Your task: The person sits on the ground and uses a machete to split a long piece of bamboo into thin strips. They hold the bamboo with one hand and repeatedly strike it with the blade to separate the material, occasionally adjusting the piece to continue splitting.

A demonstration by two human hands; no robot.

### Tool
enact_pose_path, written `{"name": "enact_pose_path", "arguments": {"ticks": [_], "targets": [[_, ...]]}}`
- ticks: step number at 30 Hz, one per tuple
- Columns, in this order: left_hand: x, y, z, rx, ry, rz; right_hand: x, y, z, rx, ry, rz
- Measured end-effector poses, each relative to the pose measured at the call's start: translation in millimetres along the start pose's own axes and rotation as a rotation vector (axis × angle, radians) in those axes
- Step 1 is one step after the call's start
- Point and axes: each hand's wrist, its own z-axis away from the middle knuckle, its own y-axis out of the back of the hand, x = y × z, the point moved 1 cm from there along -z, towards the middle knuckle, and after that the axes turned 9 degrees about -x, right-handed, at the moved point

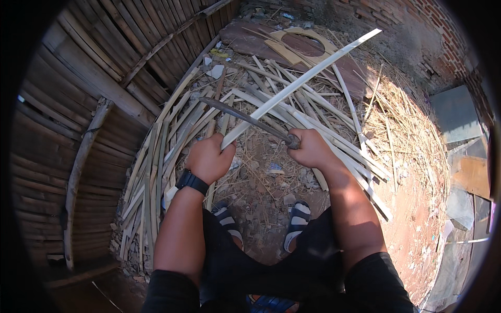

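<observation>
My left hand (210,156), with a dark watch on its wrist, is closed round the near end of a long pale bamboo strip (308,75). The strip slants away up to the right, and its far end is free. In my right hand (310,147) is the handle of a machete (245,117) with a dark, narrow blade. The blade points to the left and crosses the strip a little beyond my left hand. Whether it touches the strip I cannot tell.
Many cut bamboo strips (151,172) lie in piles ahead and to the left. A bamboo wall (57,156) stands at the left, a brick wall (443,31) at the far right. Dry shavings (412,135) and a wooden board with a round hole (274,48) lie farther off.
</observation>
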Motion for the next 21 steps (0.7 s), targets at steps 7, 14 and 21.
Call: {"name": "enact_pose_path", "arguments": {"ticks": [7,14,21], "targets": [[5.5,5.4,8.6,0.087,-0.046,0.025,-38.5,-14.6,3.9,0.073,-0.005,0.185],[2.1,1.5,6.5,0.0,0.028,-0.056,-11.3,-9.5,1.6,0.102,-0.114,0.103],[11.0,1.8,10.1,0.032,0.019,-0.116,11.5,9.1,-1.0,0.136,-0.158,0.021]]}}
